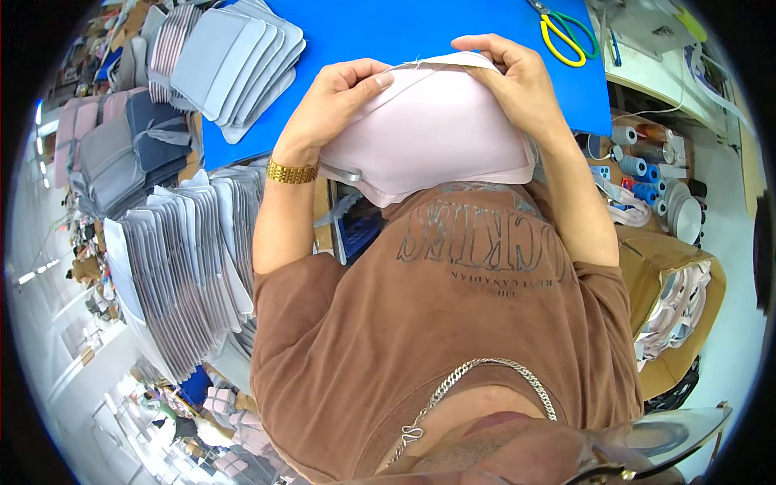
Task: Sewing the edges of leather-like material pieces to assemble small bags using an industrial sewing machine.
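Observation:
A pale pink sheet-like panel (436, 133), smooth with rounded corners and seemingly of more than one layer, is held up against my body at the near edge of the blue tabletop (356, 36). My left hand (343, 101) grips its upper left edge, thumb on top. At the upper right, my right hand (517, 81) pinches the same edge, where a flap folds over. Loose thread ends stick up between the hands. A small shiny metal piece (353, 174) shows at the panel's lower left; I cannot tell whether it is attached.
Yellow-and-green-handled scissors (563, 40) lie at the table's far right. Grey panels (230, 61) are fanned out at the far left, with a long row of grey panels (178, 259) beside me. Thread spools (647, 174) and a cardboard box (647, 250) stand to the right.

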A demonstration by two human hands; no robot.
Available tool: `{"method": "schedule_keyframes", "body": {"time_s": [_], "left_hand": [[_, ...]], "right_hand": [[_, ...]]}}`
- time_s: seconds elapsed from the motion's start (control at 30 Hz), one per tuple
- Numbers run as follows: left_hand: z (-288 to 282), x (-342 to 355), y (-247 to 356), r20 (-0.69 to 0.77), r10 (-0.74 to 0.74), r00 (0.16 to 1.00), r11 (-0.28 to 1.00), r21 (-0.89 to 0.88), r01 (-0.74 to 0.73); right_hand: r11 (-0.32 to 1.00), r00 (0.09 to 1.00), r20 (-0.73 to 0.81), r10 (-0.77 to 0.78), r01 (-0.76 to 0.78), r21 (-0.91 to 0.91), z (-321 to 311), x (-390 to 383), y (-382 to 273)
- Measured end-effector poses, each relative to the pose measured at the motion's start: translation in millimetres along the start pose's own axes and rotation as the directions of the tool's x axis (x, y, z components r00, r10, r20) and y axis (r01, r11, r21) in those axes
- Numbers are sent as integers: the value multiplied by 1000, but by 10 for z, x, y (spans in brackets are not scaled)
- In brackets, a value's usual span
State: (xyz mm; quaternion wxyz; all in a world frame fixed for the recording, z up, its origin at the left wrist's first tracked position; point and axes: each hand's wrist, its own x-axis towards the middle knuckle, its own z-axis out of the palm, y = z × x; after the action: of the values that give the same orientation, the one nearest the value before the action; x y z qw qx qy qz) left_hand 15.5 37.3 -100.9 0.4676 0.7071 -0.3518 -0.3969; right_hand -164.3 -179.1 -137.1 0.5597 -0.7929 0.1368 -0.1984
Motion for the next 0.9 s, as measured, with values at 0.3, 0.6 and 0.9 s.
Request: {"method": "schedule_keyframes", "body": {"time_s": [0.3, 0.6, 0.9], "left_hand": [[-56, -198, -133, 56, -26, 998, 988, 154, 17], [-605, 150, -529, -396, -65, 916, 937, -339, -80], [80, 361, -1018, -366, -330, 870, 933, -268, 241]], "right_hand": [[995, 998, -53, 24, -19, 99, -36, -84, 35], [986, 954, -299, 23, -71, -151, -714, 145, 348], [465, 952, -126, -280, 20, -885, -1072, 312, 1503]]}}
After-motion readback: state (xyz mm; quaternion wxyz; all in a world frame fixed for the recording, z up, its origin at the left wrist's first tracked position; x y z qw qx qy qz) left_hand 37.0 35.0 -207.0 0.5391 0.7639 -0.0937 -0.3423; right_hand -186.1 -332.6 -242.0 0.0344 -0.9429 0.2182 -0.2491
